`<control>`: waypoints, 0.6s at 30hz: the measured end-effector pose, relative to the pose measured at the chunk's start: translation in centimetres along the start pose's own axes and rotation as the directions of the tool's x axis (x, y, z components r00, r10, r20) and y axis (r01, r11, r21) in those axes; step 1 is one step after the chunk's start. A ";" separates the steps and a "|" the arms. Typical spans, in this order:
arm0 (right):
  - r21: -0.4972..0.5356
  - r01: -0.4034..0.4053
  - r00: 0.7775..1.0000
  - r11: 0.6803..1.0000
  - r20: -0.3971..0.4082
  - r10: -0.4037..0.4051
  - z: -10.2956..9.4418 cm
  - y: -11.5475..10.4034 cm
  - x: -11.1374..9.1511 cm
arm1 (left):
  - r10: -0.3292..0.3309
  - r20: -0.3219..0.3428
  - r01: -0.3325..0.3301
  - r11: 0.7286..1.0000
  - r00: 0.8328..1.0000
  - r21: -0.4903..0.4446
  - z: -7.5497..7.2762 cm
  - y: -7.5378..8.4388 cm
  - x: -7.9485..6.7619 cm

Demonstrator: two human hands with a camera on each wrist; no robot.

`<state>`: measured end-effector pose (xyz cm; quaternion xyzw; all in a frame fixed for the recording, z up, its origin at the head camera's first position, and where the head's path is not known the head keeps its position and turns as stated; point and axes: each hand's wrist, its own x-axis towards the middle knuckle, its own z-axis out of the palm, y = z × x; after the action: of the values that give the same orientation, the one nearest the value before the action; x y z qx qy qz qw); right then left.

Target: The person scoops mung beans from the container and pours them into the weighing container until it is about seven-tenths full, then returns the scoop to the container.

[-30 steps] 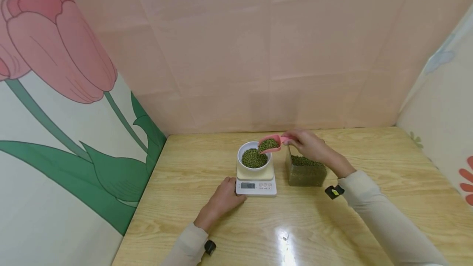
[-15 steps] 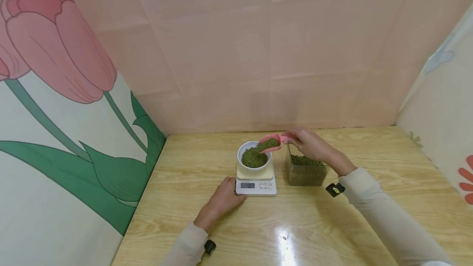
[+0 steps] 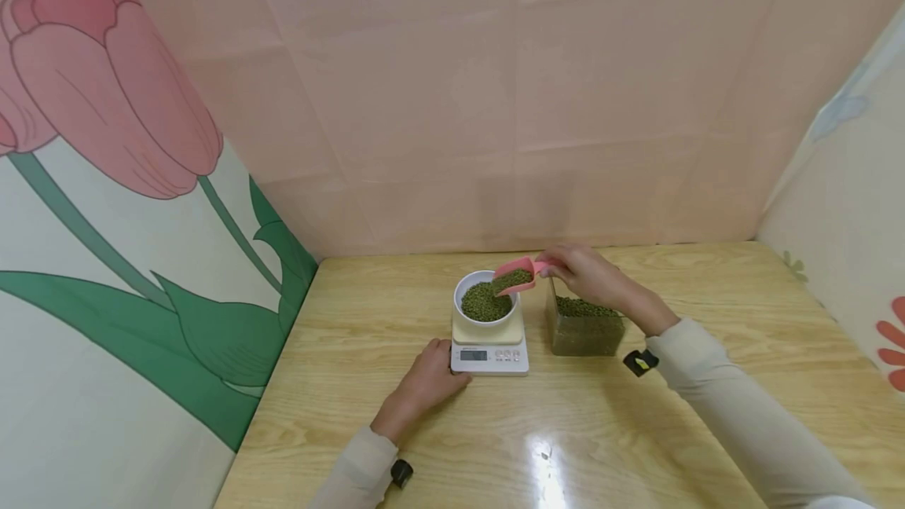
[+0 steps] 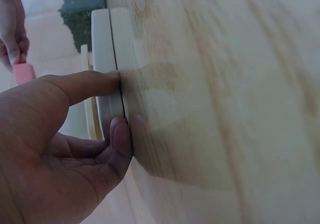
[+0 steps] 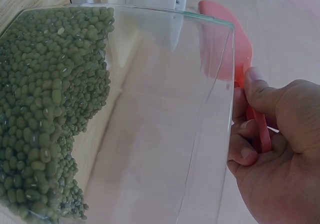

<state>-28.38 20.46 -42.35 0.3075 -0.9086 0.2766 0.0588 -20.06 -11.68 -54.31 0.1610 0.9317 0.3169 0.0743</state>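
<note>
In the head view my right hand (image 3: 585, 276) pinches the handle of a pink scoop (image 3: 532, 265). Green mung beans (image 3: 512, 281) lie in the scoop, whose lip hangs over a white bowl (image 3: 459, 289). More beans fill part of that bowl, which stands on a white kitchen scale (image 3: 489, 366). With thumb and fingers my left hand (image 3: 427, 375) grips the scale's near left corner. The left wrist view shows its digits against the side of the scale (image 4: 103, 39). The numbers on the display are too small to read.
To the right of the scale stands a clear box (image 3: 585, 340) partly filled with mung beans, under my right forearm. The wooden table (image 3: 353, 305) meets a pink-covered wall (image 3: 424, 100) behind, with a tulip-painted wall (image 3: 106, 100) at left.
The beans in the scoop have shifted toward its lip above the bowl, and the scoop has moved very slightly left. My left hand and the scale have stayed in place.
</note>
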 end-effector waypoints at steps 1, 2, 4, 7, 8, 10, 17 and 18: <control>0.000 0.000 1.000 1.000 0.002 0.000 0.0 -0.1 0.0 | -0.002 0.000 0.002 1.000 1.000 0.000 0.0 0.0 0.0; 0.000 -0.001 1.000 1.000 0.003 0.001 0.0 -0.1 0.0 | -0.003 0.000 0.003 1.000 1.000 0.000 0.0 0.0 0.0; -0.004 -0.001 1.000 1.000 0.002 0.001 0.0 -0.1 0.0 | -0.008 0.000 0.008 1.000 1.000 -0.001 0.0 0.0 -0.1; -0.006 -0.004 1.000 1.000 0.002 0.004 0.0 -0.3 0.0 | -0.015 -0.001 0.015 1.000 1.000 -0.008 0.0 0.1 -0.1; -0.007 -0.004 1.000 1.000 0.002 0.004 0.0 -0.3 0.0 | -0.017 -0.001 0.016 1.000 1.000 -0.010 0.0 0.1 -0.1; -0.009 -0.001 1.000 1.000 0.003 0.002 0.0 -0.5 0.1 | -0.017 -0.002 0.017 1.000 1.000 -0.014 0.0 0.1 -0.1; -0.019 0.021 1.000 1.000 0.007 -0.021 0.0 -0.7 0.3 | -0.005 -0.004 0.005 1.000 1.000 -0.008 0.0 0.1 -0.1; -0.023 0.023 1.000 0.999 0.007 -0.023 0.0 -0.7 0.3 | -0.003 -0.004 0.003 1.000 1.000 -0.009 0.0 0.1 -0.1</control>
<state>-28.22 19.84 -41.98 0.3183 -0.9083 0.2642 0.0626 -19.95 -11.65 -54.22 0.1585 0.9307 0.3212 0.0736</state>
